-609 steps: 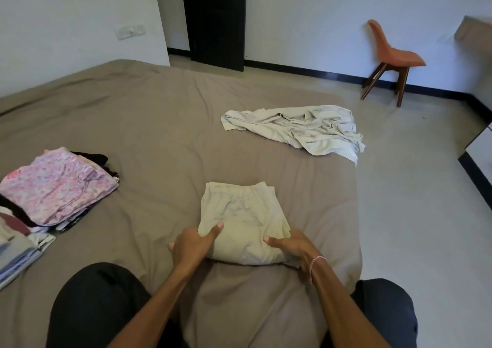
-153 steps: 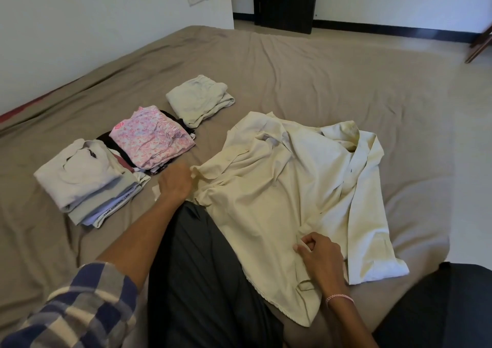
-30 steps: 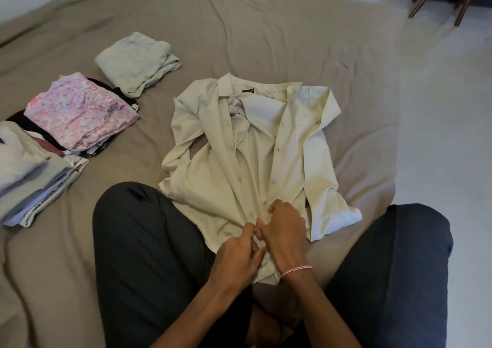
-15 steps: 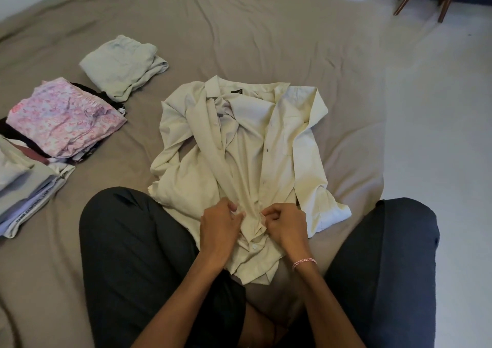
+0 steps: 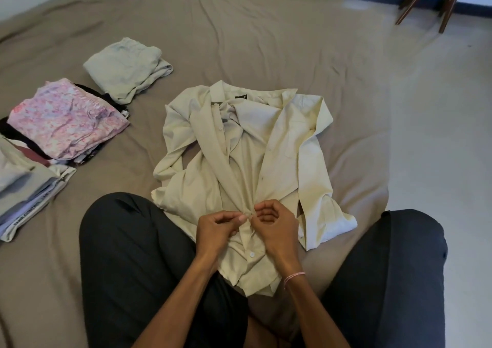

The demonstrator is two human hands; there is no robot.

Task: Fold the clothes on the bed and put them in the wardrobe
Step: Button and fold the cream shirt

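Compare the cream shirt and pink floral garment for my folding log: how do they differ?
The cream shirt lies spread out; the pink floral garment is folded compact. The shirt is plain, the garment patterned. The left hand and right hand pinch the shirt; neither touches the garment. Both rest on the bed.

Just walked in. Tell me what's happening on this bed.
A person sits on the bed with a cream shirt laid out before them. The left hand and right hand both pinch its front edges low down, apparently doing up a button. The upper front gapes open. Folded clothes wait alongside: a pale folded garment and a pink floral stack.
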